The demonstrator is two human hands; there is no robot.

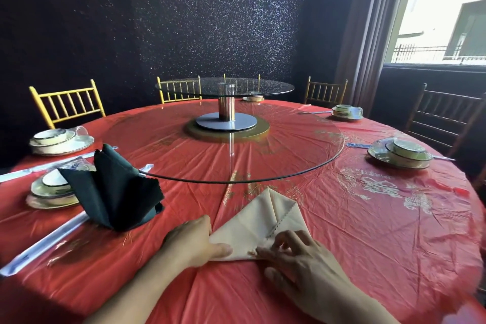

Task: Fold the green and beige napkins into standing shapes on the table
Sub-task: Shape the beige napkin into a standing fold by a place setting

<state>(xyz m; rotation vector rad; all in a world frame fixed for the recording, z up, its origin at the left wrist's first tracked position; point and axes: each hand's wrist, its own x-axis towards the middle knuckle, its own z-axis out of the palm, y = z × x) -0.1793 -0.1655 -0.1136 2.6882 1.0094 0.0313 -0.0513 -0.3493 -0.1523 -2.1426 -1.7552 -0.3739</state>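
Beige napkin (263, 229): smooth cloth triangle, zigzag hem, flat on red cover (368, 231).
Left hand (194, 242): I see it gripping the left corner.
Right hand (297, 258): pinching the hem.
Green napkin (115, 189): upright fan.

The green napkin (115, 189) is dark, the beige napkin (259, 226) plain, the tablecloth (373, 250) red with gold print.

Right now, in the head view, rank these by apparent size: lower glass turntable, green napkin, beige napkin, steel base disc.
1. lower glass turntable
2. green napkin
3. beige napkin, close behind; it lies flat and partly covered
4. steel base disc, though it sits farther from the camera
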